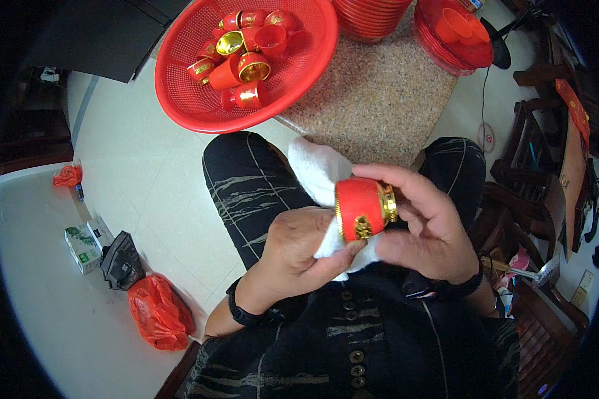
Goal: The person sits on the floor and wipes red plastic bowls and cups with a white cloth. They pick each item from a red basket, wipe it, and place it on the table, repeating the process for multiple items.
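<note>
A red cup (360,204) with gold bands and a gold emblem lies on its side above my lap, its gold foot facing right. My left hand (299,244) grips a white cloth (319,167) at the cup's mouth end, thumb against the cup's lower side. The mouth itself is hidden. Around the foot end curls my right hand (437,229), its index finger along the cup's far side and its thumb, slightly blurred, below. Beyond my knees, a red plastic colander (179,99) holds several red and gold cups (253,67), some showing shiny gold insides.
A speckled stone top (374,99) carries stacked red containers (372,17) and red plates (449,55) with cups on top. Dark wooden chairs (529,149) stand at right. At left are a red plastic bag (159,311), a dark bag (122,262) and a box (82,247).
</note>
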Tool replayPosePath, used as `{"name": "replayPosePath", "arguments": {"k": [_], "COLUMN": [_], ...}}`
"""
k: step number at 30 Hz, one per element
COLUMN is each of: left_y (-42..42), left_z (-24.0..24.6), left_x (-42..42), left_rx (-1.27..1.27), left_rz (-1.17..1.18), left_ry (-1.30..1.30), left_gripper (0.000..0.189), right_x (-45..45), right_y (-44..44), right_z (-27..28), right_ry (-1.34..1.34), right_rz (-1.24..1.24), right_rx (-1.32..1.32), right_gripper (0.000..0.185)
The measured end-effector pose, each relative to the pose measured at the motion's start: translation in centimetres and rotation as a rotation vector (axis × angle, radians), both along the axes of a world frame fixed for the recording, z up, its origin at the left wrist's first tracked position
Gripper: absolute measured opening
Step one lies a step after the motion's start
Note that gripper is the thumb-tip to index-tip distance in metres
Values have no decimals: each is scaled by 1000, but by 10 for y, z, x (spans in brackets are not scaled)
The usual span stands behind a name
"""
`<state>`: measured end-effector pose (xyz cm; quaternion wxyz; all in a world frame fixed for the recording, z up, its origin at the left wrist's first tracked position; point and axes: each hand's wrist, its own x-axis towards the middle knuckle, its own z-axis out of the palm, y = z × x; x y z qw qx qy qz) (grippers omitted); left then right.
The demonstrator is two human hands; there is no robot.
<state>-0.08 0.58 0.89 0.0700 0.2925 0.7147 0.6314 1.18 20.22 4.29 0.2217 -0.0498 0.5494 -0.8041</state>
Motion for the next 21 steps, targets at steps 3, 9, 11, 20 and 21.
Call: {"name": "replayPosePath", "arguments": {"k": [3, 9, 11, 20, 21], "left_y": [2, -5, -5, -4, -1], "left_z": [-2, -1, -2, -8, -8], "left_x": [3, 12, 14, 8, 8], "left_rx": [19, 268, 270, -33, -37], "left_rz": [-21, 20, 78, 249, 260], "left_ry": [-149, -524, -474, 33, -21], "left_gripper": [20, 30, 31, 26, 24], "right_x": [-1, -10, -10, -5, -5], "right_y": [3, 5, 5, 7, 8], "right_z": [0, -5, -5, -6, -5], "right_ry": [12, 633, 613, 543, 562], "right_rz": [39, 14, 15, 42, 62], "right_rx": [217, 479, 458, 429, 445], "right_gripper": [57, 51, 50, 52, 51]}}
